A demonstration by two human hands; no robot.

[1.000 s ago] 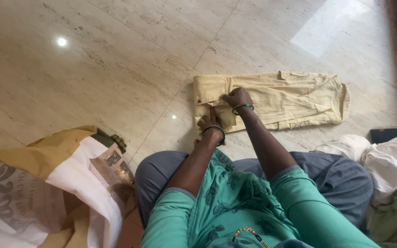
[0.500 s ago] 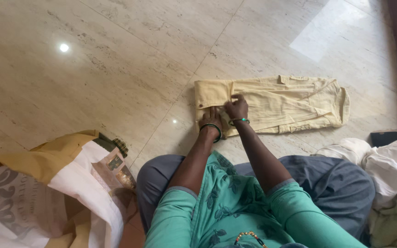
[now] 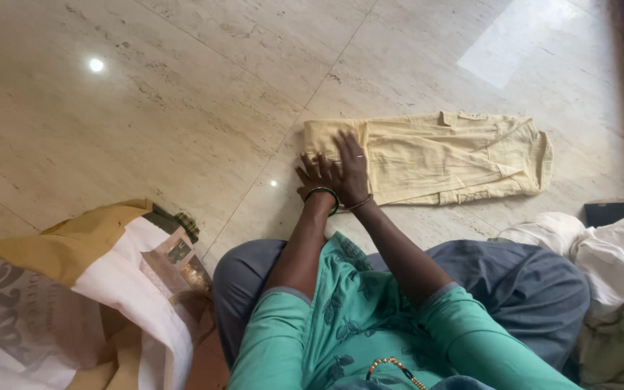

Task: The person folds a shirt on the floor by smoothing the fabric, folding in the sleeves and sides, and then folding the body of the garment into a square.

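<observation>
The floor (image 3: 146, 108) under me is polished pale stone, veined and glossy, with thin grout lines and bright spots of reflected light; at my left knee slumps a big woven sack (image 3: 74, 296), white and mustard, crumpled and stiff; at my right lies a soft heap of white and greenish laundry (image 3: 615, 274). Ahead of my knees the trousers (image 3: 442, 155) lie flat on the floor, pale yellow cotton, folded into a long rectangle with the waistband at the left end and seams and a pocket flap showing towards the right. My right hand (image 3: 352, 170) presses palm-down on the waistband end, fingers spread and straight, gripping nothing; my left hand (image 3: 315, 177) lies just beside it, touching it, fingers splayed flat over the near-left corner of the cloth; a green bangle (image 3: 321, 193) rings my left wrist.
</observation>
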